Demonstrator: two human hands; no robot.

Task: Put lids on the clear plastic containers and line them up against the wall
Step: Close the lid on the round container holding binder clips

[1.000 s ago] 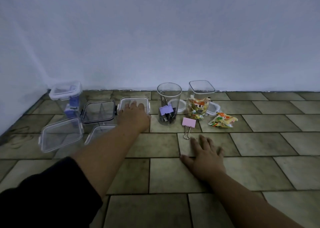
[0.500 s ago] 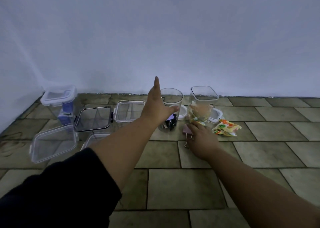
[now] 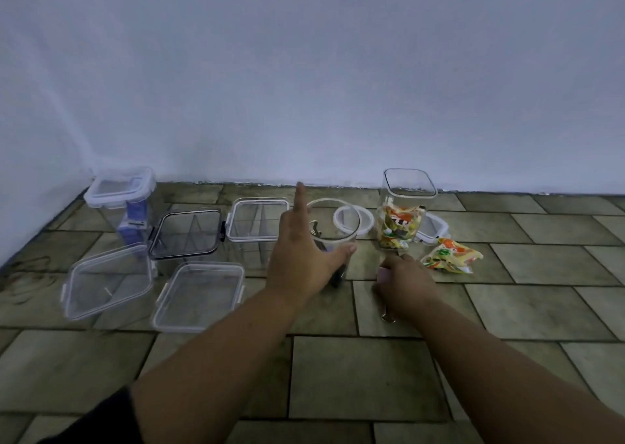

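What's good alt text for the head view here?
A person's left hand grips an open round clear jar on a tiled floor while the right hand closes over a binder clip. Lidded and unlidded clear containers stand nearby before a white wall, with a round lid behind the jar.

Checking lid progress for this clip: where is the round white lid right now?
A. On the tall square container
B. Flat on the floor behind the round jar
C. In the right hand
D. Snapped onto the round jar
B: the round white lid lies flat on the tiles behind the open-topped round jar.
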